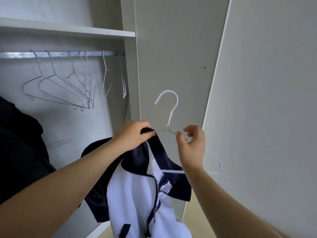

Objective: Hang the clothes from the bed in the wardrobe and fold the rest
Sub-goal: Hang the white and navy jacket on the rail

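Frame centre: white wire hanger (171, 115), hook upright, in front of the wardrobe door (171, 48). Left hand (135, 133) sits at 9 o'clock of the hanger's neck, its grip bunched round the navy collar of the navy-and-white zip jacket (137, 191). The jacket hangs toward 6 o'clock, and one hanger arm runs under its collar. Right hand (192, 146) is at 3 o'clock of the neck, grip pinching the bare shoulder wire. Toward 10 o'clock: rail (17, 54) under a shelf (68, 30), carrying empty wire hangers (56, 86). Dark garment (17, 143) at the 9 o'clock edge.

A grey wardrobe (171, 48), door (265, 83) open, has a shelf (68, 30) above a metal rail (17, 54).
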The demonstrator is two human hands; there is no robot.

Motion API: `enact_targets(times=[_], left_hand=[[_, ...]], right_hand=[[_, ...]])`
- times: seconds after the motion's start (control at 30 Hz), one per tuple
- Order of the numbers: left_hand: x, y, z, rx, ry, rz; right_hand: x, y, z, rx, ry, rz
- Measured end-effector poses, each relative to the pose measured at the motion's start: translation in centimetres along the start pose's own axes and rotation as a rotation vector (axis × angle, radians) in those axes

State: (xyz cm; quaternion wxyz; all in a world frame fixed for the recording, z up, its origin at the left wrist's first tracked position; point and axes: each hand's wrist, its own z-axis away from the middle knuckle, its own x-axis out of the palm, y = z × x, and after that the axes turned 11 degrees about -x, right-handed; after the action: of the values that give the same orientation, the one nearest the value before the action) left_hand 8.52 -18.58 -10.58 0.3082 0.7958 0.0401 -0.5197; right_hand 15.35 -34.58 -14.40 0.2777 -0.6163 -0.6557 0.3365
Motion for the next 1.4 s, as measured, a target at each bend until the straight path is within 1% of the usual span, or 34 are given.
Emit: enact_targets(times=[0.03, 0.07, 0.13, 0.2, 0.27, 0.33, 0.4, 0.47, 0.5, 0.53, 0.57, 0.6, 0.63, 0.67, 0.73, 0.77, 0.87, 0.97, 1.1, 1.17, 1.23, 1.3, 1.37, 1.4], left_hand=[[-0.2, 0.0, -0.1, -0.021, 0.058, 0.058], [-0.6, 0.1, -0.1, -0.038, 0.099, 0.122], [-1.5, 0.6, -0.2, -0.046, 0.159, 0.248], [-2.6, 1.4, -0.2, -0.027, 0.217, 0.347], [-3.8, 2.3, 0.0, 0.022, 0.259, 0.414], [-4.9, 3.1, 0.5, 0.081, 0.250, 0.465], [-5.6, 3.6, 1.1, 0.133, 0.216, 0.498], [-5.9, 3.6, 1.6, 0.171, 0.188, 0.494], [-6.0, 3.5, 1.8, 0.184, 0.181, 0.491], [-6.1, 3.3, 1.9, 0.191, 0.177, 0.490], [-6.2, 3.0, 2.0, 0.189, 0.177, 0.492], [-6.3, 2.7, 1.9, 0.180, 0.180, 0.498], [-6.5, 2.3, 1.9, 0.166, 0.189, 0.511], [-6.6, 1.9, 1.9, 0.150, 0.198, 0.528], [-6.9, 1.2, 1.8, 0.130, 0.205, 0.562], [-7.0, 1.0, 1.8, 0.129, 0.202, 0.577], [-7.1, 0.8, 2.1, 0.153, 0.203, 0.603], [-7.1, 0.8, 2.1, 0.164, 0.205, 0.623], [-7.0, 0.9, 2.1, 0.177, 0.193, 0.629], [-6.9, 0.8, 2.1, 0.184, 0.190, 0.630], [-6.9, 0.7, 1.9, 0.183, 0.198, 0.627], [-6.8, 0.3, 1.6, 0.167, 0.214, 0.611], [-6.7, -0.2, 1.4, 0.156, 0.217, 0.577], [-6.5, -0.5, 1.3, 0.154, 0.216, 0.559]], right_hand=[[-0.4, 0.1, 0.4, -0.027, 0.016, 0.000], [-0.8, 0.3, 0.9, -0.024, -0.017, -0.017], [-1.3, 1.4, 2.2, -0.004, -0.134, 0.000], [-1.4, 2.8, 3.4, 0.063, -0.199, 0.093], [-1.3, 3.9, 3.8, 0.189, -0.158, 0.197], [-1.3, 4.8, 3.6, 0.361, -0.102, 0.355], [-1.3, 5.2, 3.3, 0.528, -0.128, 0.430], [-1.1, 5.5, 2.7, 0.644, -0.207, 0.315], [-0.8, 6.0, 2.6, 0.670, -0.308, 0.233], [-0.6, 6.1, 2.6, 0.683, -0.463, 0.210], [-0.3, 5.9, 2.7, 0.675, -0.599, 0.239], [-0.1, 5.8, 2.9, 0.667, -0.673, 0.306], [0.3, 6.0, 2.9, 0.651, -0.683, 0.365], [0.6, 6.1, 2.8, 0.641, -0.641, 0.368], [1.2, 6.0, 2.8, 0.621, -0.548, 0.304], [1.5, 5.7, 2.8, 0.605, -0.538, 0.298], [2.2, 5.0, 2.6, 0.560, -0.569, 0.345], [2.8, 4.8, 2.3, 0.513, -0.650, 0.347], [3.0, 4.6, 1.7, 0.502, -0.623, 0.402], [2.9, 4.6, 1.5, 0.485, -0.731, 0.415], [2.8, 4.7, 2.0, 0.544, -0.847, 0.283], [2.4, 5.1, 2.5, 0.579, -0.884, 0.214], [1.9, 5.5, 2.4, 0.530, -0.911, 0.310], [1.5, 5.6, 2.1, 0.507, -0.951, 0.417]])
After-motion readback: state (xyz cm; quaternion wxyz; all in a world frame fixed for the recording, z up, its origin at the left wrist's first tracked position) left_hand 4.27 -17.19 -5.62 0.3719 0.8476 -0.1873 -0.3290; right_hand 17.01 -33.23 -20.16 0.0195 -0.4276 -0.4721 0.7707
